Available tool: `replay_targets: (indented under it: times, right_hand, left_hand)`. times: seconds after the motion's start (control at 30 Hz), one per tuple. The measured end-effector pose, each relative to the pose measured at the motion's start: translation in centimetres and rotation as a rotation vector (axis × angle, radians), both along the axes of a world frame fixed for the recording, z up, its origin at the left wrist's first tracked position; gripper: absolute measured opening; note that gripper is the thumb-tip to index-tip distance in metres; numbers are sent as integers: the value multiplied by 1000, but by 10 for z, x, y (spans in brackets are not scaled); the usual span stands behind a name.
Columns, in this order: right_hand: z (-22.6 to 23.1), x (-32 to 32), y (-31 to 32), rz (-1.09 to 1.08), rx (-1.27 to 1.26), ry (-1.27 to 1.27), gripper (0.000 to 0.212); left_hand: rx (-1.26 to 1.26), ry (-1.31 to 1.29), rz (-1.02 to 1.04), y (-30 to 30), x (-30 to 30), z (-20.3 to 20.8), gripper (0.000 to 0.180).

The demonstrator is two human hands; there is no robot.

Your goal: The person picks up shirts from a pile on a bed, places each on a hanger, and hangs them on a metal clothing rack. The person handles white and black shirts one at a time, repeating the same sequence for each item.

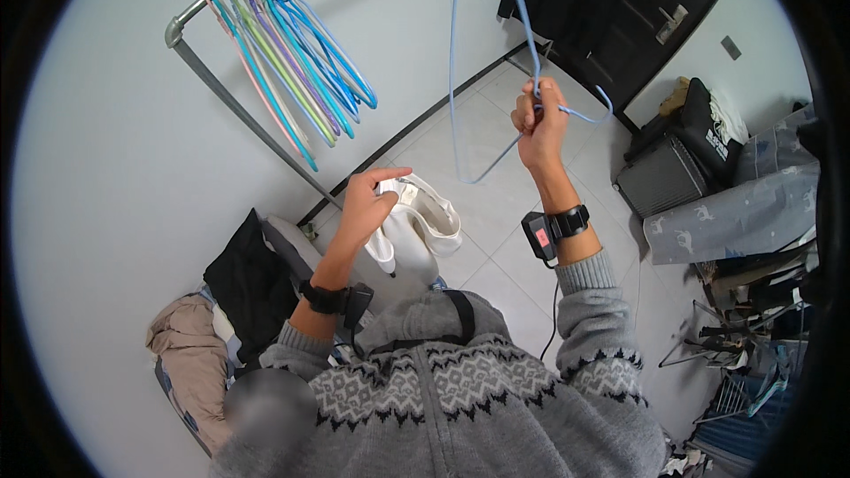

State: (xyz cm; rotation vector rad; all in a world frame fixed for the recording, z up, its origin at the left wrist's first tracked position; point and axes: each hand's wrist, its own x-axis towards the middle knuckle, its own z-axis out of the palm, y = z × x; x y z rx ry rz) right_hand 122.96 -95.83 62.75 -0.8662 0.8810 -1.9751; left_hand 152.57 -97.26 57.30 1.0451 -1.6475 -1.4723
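My right hand (542, 124) is raised and closed around a light blue clothes hanger (523, 9) near its neck. The hanger's hook sticks out to the right of my fist, and its wide frame stretches up and left past the top of the picture. Lower and to the left, my left hand (365, 205) grips a white garment (432, 219) by its upper edge, the index finger stretched along it. The garment hangs in front of my body with an open loop of fabric toward the right; its exact kind cannot be made out.
At the upper left, a grey metal rack (217, 80) carries several coloured hangers (292, 53). Black clothing (252, 288) and a beige garment (190, 345) lie in a pile at the left. To the right are a dark suitcase (662, 179), a grey patterned cloth (735, 221) and a folding rack (730, 336).
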Motion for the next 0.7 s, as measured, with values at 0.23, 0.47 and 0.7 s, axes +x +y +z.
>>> replay_targets:
  times: [0.23,0.47,0.7]
  right_hand:
    - [8,15,26,195,-166,-153,32]
    - [-61,24,27,268,-76,-42,33]
    - [-129,-2,41,426,313,277,35]
  left_hand:
    - [92,132,-3,-33,-34,-5,50]
    - [98,220,-49,-39,-54,16,53]
    - [71,229,-25,-57,-53,24,54]
